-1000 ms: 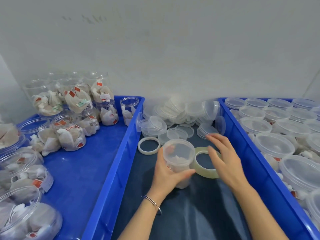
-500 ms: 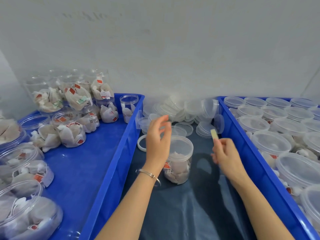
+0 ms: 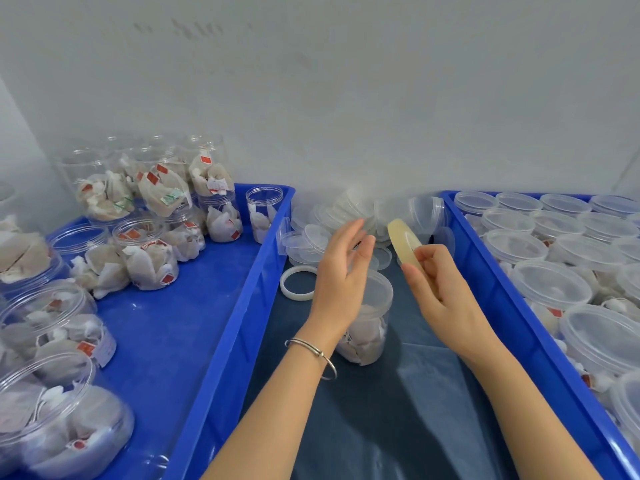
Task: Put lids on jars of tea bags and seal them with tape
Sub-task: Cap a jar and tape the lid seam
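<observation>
Head view, near to far. Dark surface (image 3: 398, 410) runs between two blue trays. On it at centre stands the lidded jar (image 3: 369, 317) with tea bags inside, clear lid already seated, no tape visible on it yet.

Left hand (image 3: 341, 271) hovers just above the jar at its 10 o'clock side, fingers straight and relaxed, holding nothing; bracelet (image 3: 313, 355) on that wrist. Right hand (image 3: 440, 289) sits at the jar's 2 o'clock, thumb and fingers pinching the tape roll (image 3: 403, 240), held up on edge off the surface. Can't tell whether a free tape end is already peeled.

Step, as I judge: lid done, taping just starting. Next move likely needs the left hand to find and pull the tape end, then stick it at the lid seam while the jar is steadied or turned.

A white spare ring (image 3: 298, 282) lies flat at the jar's 10 o'clock, near the left tray wall. Farther, at 12 o'clock, a pile of loose lids (image 3: 311, 240) against the wall.

Left tray (image 3: 180, 327) at 9 o'clock holds open jars of tea bags (image 3: 149, 261), unlidded. Right tray (image 3: 485, 251) at 3 o'clock holds lidded jars (image 3: 550, 282).
</observation>
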Tool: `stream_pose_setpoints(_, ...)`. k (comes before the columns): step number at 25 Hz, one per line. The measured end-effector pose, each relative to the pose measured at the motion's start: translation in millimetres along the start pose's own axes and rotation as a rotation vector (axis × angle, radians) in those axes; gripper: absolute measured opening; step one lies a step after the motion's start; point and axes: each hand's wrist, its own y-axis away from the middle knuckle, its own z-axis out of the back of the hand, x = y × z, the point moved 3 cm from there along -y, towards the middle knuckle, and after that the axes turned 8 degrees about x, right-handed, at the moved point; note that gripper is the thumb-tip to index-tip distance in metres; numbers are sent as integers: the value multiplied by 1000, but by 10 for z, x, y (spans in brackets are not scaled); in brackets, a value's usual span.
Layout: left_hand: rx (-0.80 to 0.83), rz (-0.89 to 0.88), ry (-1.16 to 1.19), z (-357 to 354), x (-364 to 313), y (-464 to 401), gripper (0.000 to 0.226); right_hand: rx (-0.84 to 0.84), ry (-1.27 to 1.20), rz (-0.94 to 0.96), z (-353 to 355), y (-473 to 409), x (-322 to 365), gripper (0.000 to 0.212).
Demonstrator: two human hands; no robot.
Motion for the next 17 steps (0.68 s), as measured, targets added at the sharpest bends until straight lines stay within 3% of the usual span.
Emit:
stream_pose_setpoints(4,162,-8,-121,9,8,-61,46,76,31,29,-62,28,-1,34)
stream_pose_setpoints(7,125,0,-88,32,18,-75,44,85,51,17,-80,5,-20,31)
stream_pose_setpoints(12,-31,97,115,198,45,-188,22,176,92,59,-57,30,-42,27)
stream_pose_setpoints(17,-15,135,169,254,48,-239,5,228,66,69,-27,48,-65,19)
